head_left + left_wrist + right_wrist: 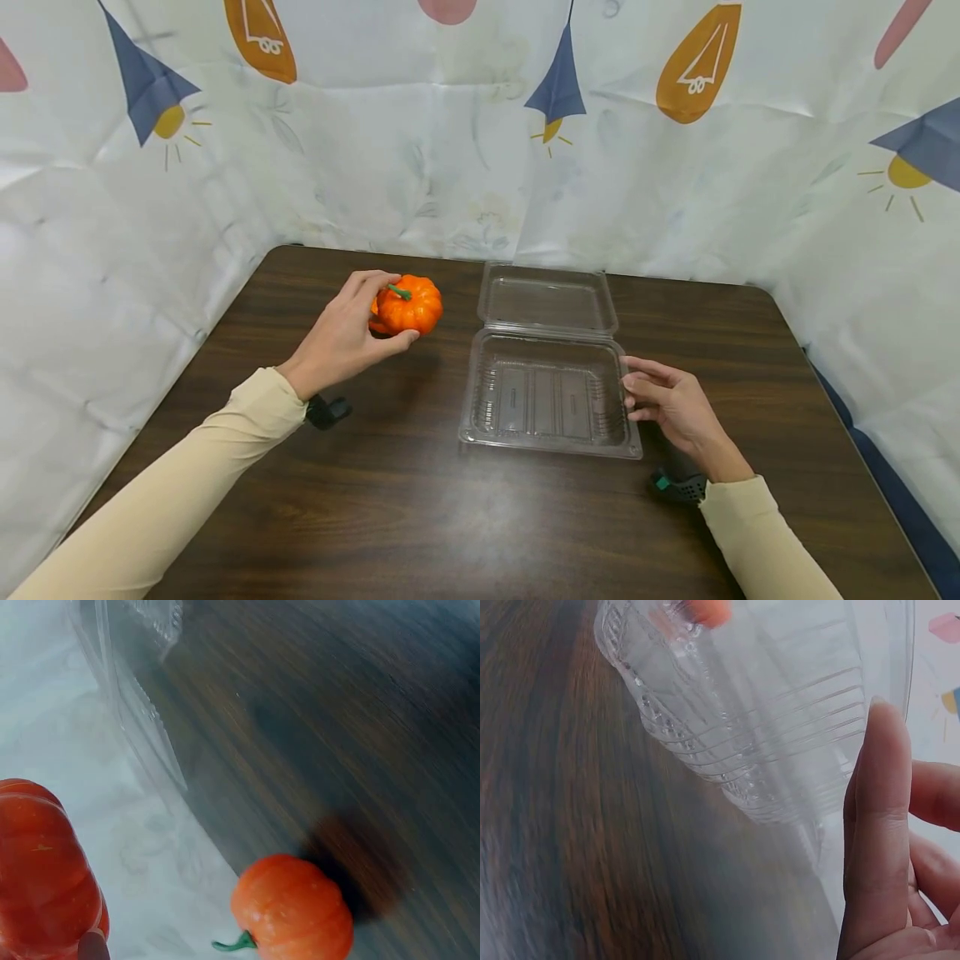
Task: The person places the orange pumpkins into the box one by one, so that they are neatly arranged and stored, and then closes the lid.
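Observation:
My left hand (341, 329) holds a small orange pumpkin (411, 305) with a green stem between thumb and fingers. A second pumpkin shows partly behind that hand in the head view; the left wrist view has one held pumpkin (41, 870) at the left and a stemmed one lower right. A clear plastic clamshell container (543, 447) lies with its lid (547, 297) folded back, its tray empty. At the tray's right rim, my right hand (675, 408) grips the edge, the thumb (885, 817) along the wall in the right wrist view.
The dark brown wooden table (360, 508) has white patterned cloth (375, 167) hanging behind it and at both sides. The lid's back edge lies close to the table's far edge. A black strap device (678, 486) sits at the right wrist.

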The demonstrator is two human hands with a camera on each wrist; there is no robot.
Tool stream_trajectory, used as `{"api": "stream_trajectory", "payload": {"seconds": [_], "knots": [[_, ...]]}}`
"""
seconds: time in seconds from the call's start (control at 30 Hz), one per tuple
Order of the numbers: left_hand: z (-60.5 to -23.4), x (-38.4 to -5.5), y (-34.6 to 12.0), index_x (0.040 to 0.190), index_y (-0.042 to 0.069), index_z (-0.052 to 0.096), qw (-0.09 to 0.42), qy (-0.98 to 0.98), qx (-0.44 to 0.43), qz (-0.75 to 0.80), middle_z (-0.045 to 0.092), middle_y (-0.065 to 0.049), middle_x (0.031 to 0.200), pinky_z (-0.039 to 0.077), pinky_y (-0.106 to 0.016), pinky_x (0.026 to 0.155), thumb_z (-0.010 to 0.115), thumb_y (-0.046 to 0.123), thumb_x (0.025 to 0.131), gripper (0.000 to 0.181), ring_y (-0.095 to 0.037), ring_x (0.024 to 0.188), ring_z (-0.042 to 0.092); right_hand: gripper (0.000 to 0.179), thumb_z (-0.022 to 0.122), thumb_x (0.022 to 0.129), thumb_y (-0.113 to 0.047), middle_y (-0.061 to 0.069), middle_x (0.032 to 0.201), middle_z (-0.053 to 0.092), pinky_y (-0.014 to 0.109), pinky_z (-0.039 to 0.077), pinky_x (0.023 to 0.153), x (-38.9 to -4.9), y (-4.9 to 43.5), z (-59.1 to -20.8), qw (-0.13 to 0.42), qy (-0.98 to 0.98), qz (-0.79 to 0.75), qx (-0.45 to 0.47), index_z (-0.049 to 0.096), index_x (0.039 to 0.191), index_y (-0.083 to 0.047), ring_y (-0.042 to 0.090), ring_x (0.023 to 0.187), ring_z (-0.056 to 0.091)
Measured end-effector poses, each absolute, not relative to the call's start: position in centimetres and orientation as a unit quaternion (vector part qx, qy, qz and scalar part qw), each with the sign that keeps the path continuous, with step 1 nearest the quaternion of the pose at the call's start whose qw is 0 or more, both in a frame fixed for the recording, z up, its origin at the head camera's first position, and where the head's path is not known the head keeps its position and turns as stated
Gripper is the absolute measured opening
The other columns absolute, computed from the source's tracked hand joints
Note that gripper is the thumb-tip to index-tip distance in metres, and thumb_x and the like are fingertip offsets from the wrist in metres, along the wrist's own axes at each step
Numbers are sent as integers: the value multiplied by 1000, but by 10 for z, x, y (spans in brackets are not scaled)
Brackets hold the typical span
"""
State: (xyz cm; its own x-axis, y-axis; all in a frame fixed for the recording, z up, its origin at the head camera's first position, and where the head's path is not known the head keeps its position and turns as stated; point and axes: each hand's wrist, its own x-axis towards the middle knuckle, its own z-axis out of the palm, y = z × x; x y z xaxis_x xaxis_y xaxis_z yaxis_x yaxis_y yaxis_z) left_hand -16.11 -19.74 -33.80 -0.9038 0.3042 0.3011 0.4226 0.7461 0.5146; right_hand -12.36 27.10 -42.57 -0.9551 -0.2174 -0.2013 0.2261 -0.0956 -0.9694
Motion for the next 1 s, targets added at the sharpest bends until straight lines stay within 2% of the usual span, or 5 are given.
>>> {"api": "stream_trajectory", "payload": {"seconds": [0.2,0.57,1.0], "knots": [[-339,-161,-182,144,6,50,79,-924,-217,-305,48,-14,144,58,-53,101,81,32,87,70,-34,121,58,43,68,100,-10,-8,95,75,26,64,64,-123,265,-427,154,657,-738,12,59,142,-9,9,73,70],[-341,-156,-156,143,6,52,80,-914,-263,-299,50,-11,144,56,-48,102,83,33,84,72,-29,127,56,52,68,100,-13,-9,96,75,26,64,64,-124,255,-430,161,665,-729,13,51,148,-2,8,74,70],[-340,-153,-131,144,8,51,41,-911,-288,-292,49,-8,145,57,-44,103,82,36,84,73,-26,126,58,58,70,99,-13,-8,96,75,25,63,63,-123,244,-431,160,666,-728,19,46,151,2,8,73,71]]}}
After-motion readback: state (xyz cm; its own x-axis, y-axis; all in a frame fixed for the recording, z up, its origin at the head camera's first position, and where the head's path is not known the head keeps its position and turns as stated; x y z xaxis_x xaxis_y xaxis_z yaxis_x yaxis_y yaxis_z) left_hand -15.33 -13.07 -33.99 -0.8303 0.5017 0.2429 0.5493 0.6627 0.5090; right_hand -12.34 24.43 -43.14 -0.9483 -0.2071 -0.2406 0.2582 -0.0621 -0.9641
